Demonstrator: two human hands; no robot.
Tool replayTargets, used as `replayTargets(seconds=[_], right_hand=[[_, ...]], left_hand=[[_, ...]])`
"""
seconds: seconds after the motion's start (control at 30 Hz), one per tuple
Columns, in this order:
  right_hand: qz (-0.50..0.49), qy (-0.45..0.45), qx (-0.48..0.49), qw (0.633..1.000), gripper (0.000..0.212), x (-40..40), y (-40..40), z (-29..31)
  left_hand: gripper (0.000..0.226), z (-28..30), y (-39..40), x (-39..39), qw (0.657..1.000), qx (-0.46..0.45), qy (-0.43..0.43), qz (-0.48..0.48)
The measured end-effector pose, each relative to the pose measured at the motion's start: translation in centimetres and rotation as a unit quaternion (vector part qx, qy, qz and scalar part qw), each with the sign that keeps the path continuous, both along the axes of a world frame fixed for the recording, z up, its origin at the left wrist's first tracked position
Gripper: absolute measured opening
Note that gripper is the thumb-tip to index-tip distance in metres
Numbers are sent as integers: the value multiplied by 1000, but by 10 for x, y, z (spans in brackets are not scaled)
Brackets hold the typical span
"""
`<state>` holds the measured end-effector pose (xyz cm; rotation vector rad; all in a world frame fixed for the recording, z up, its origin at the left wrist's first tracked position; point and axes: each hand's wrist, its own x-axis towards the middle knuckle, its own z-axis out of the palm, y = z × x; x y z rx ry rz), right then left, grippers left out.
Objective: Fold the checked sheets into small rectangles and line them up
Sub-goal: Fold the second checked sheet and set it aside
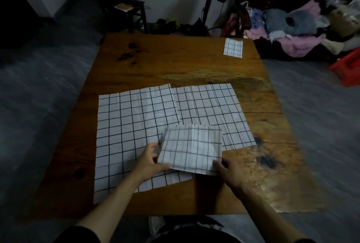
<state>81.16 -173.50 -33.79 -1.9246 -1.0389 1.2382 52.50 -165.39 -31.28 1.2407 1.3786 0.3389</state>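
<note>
Dim room, grey floor (pixel 48 96), and a worn wooden table (pixel 175 67) with dark stains taking up most of the head view. Two big checked sheets lie flat and unfolded across the middle of the tabletop: the left sheet (pixel 128 131) runs down toward the near edge, and the right sheet (pixel 210 106) sits just beside it, with the left one's edge overlapping it a little.

On top of where those two meet, close to the near edge, is a partly folded sheet (pixel 191 149), already down to a squarish shape with its left side lifted a bit off the sheets under it. The left hand (pixel 151 161) grips its left edge and near-left corner, fingers curled round the cloth. The right hand (pixel 228 172) pinches the near-right corner, fingers bent over the edge.

Way off at the far right corner of the tabletop there's one small folded rectangle (pixel 233 48), same check pattern, lying flat by itself.

Behind the table: a dark stool (pixel 134 14) against the white wall, a heap of clothes (pixel 292 28) past the far right corner, and something red (pixel 348 67) on the floor at the right.
</note>
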Motion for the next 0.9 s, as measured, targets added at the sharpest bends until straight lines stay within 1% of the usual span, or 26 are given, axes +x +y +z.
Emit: replayTargets(seconds=[0.03,0.1,0.3,0.37,0.47,0.63,0.7,0.83,0.9], right_hand=[[-11,11,0,1000,15,0,-1,1],[-25,15,5,1000,16,1,-2,2],[-48,3,-15,999,7,8,-7,-5],[-53,-10,-16,998,11,9,-9,-5],[-65,-4,-21,998,14,8,-10,-6],[-82,21,-15,996,40,3,-11,-11],[-82,17,-17,996,46,3,-11,-14],[-59,-27,-25,998,43,3,-10,-19],[-37,-72,-15,997,39,2,-10,-20]], left_hand=[[88,-5,-3,0,1000,0,16,-11],[81,-13,-8,-1,999,17,30,-5],[64,-18,-9,0,999,47,19,15],[60,-21,-10,-1,998,52,15,17],[55,-25,-12,-1,998,63,25,18],[55,-34,-13,0,996,48,43,57],[56,-35,-13,0,995,47,54,64],[58,-37,-15,-4,994,51,84,43],[56,-37,-18,-6,991,76,108,25]])
